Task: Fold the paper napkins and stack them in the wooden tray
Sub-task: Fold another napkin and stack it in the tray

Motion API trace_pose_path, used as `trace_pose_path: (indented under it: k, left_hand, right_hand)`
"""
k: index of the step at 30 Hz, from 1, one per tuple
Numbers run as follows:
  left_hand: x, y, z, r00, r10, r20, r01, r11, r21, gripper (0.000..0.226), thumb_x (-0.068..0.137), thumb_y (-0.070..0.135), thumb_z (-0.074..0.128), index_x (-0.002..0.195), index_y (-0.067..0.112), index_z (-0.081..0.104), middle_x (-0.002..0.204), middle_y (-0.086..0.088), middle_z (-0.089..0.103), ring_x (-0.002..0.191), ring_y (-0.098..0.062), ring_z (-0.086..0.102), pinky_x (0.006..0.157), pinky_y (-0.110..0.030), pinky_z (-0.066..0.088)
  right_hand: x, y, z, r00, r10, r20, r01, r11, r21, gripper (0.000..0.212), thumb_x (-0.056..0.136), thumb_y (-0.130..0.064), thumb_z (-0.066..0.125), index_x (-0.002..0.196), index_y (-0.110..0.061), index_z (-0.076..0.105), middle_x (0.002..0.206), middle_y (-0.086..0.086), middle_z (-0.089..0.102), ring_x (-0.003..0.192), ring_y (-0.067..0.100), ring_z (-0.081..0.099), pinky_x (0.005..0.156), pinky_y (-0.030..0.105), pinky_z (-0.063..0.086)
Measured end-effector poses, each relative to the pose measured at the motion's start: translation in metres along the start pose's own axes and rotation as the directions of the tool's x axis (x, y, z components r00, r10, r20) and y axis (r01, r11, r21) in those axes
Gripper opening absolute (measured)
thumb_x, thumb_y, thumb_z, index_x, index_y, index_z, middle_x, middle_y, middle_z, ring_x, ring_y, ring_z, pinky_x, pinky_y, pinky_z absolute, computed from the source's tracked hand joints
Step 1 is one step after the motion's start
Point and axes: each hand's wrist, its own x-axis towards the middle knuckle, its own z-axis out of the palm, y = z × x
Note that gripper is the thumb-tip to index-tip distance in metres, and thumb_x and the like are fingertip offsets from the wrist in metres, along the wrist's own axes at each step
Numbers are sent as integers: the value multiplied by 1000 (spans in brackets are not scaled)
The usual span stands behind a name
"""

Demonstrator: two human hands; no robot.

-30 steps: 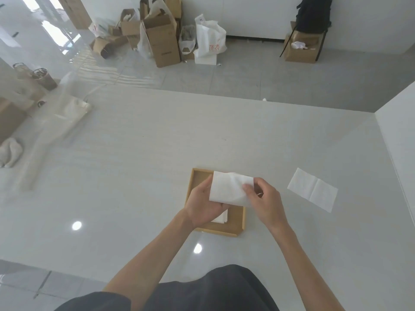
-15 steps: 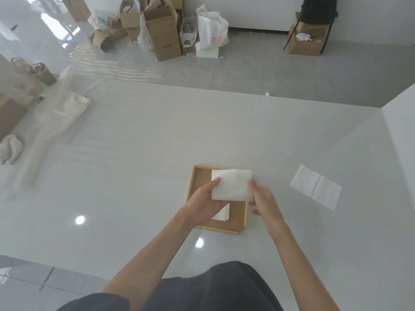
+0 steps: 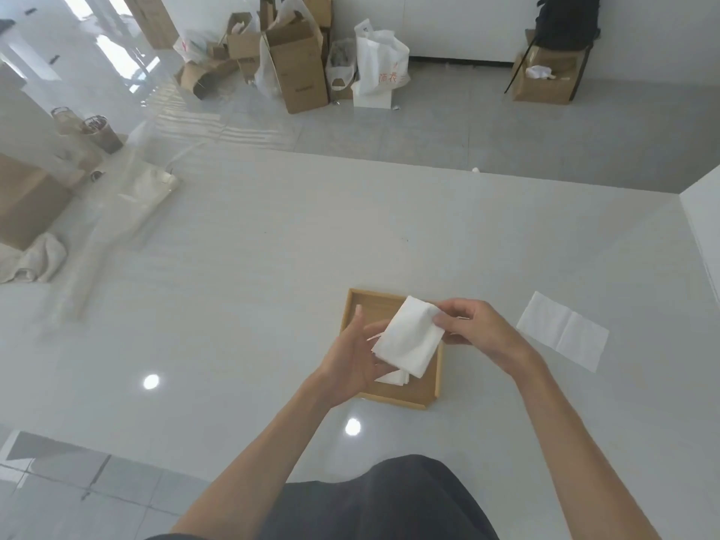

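A folded white napkin [image 3: 409, 341] hangs tilted over the wooden tray [image 3: 422, 391]. My right hand [image 3: 475, 331] pinches its top right corner. My left hand [image 3: 352, 356] is spread beneath its left side, fingers touching the paper. Under it, a folded napkin in the tray [image 3: 394, 378] shows only an edge; the rest is hidden. An unfolded napkin [image 3: 563, 331] lies flat on the white table to the right of the tray.
The white table [image 3: 253, 286] ends at a wall on the right [image 3: 705, 212]. At far left lie clear plastic wrap [image 3: 128, 204], a cloth [image 3: 35, 259], a cardboard box [image 3: 27, 200] and cups [image 3: 97, 132]. Boxes and bags stand on the floor beyond.
The napkin was held level by both hands; now it tilts down to the left, my right hand has lifted its corner and my left hand has opened under it.
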Motion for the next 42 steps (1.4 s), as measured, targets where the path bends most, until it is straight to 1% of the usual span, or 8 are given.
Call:
trace_pose_path:
  k: [6,12,16,19,29,33,37,42]
  left_hand:
    - [-4,7,2,992,122,1,-110,890,443,33,90,33,73,109,6,69,107,-7,74,91,-19,72,73,-26,57]
    - [-1,12,-3,977,214,-22,-178,861,477,22,92,24,70,100,5,62,96,-8,70,89,-21,71,78,-34,58]
    - [8,15,-16,969,234,-81,-155,828,539,14,96,19,68,97,6,64,90,-4,71,84,-18,72,70,-26,57]
    - [22,10,-30,961,205,-186,-57,806,589,26,97,17,68,109,-5,62,98,-13,70,87,-22,71,74,-35,60]
    - [73,-28,-77,906,244,-345,183,510,840,16,93,15,66,96,-1,64,76,-1,57,70,-19,56,69,-38,55]
    - [85,-36,-83,889,305,-342,187,439,879,7,93,17,66,91,11,64,72,8,54,66,-7,50,60,-18,41]
    - [94,-43,-85,899,308,-310,196,349,916,8,95,16,63,89,10,60,77,3,58,69,-14,51,64,-29,45]
    - [97,-50,-87,883,330,-334,248,276,929,9,98,23,60,90,18,56,85,3,61,71,-15,54,65,-32,48]
  right_hand:
    - [17,-33,-9,985,18,172,44,936,-350,20,96,-11,66,114,-14,73,109,10,74,82,10,66,63,11,51]
    - [18,7,5,989,13,148,-32,992,121,52,90,-53,66,130,-21,68,108,5,76,89,16,67,76,27,51]
    - [18,55,35,998,57,-30,-50,976,211,53,82,-42,75,129,-18,68,111,-1,79,101,18,71,91,34,51]
    - [24,79,60,984,64,-166,-24,972,234,42,89,-22,75,130,-17,65,95,0,81,85,6,75,69,17,56]
    - [49,137,95,944,-6,-329,-46,988,-150,59,96,-18,64,148,-37,42,103,-7,68,88,4,67,70,9,51]
    - [54,151,101,943,-144,-301,14,919,-395,39,98,-11,61,133,-27,56,113,-7,57,88,10,61,82,27,56]
    - [58,158,106,932,-189,-310,7,863,-505,21,99,-11,60,116,-18,68,113,-7,58,93,8,63,78,5,43]
    - [60,163,113,917,-199,-345,-17,846,-532,19,99,-10,61,114,-10,72,115,4,65,98,18,66,76,16,46]
